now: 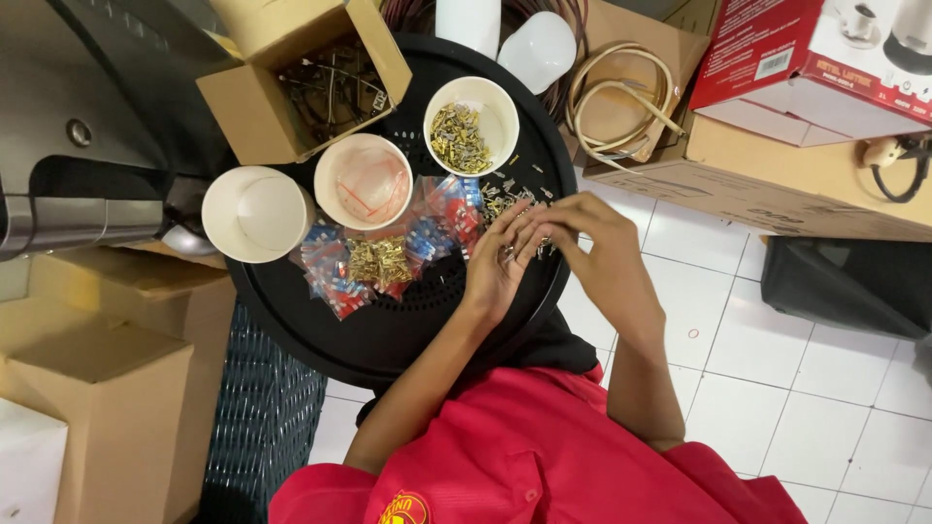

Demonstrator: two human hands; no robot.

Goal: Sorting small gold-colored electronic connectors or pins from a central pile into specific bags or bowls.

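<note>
My left hand and my right hand meet fingertip to fingertip over the right side of a round black tray. Between the fingertips they pinch small silver metal terminals; more loose ones lie just beyond. A white bowl of metal terminals stands behind the hands. To the left lie a pile of brass terminals and small plastic bags of red and blue pieces. A bowl with thin red strands and an empty white bowl stand further left.
An open cardboard box of dark wire parts sits at the tray's back left. White plastic containers, a coiled beige cable and a red appliance box are behind. Cardboard boxes stand left, white floor tiles right.
</note>
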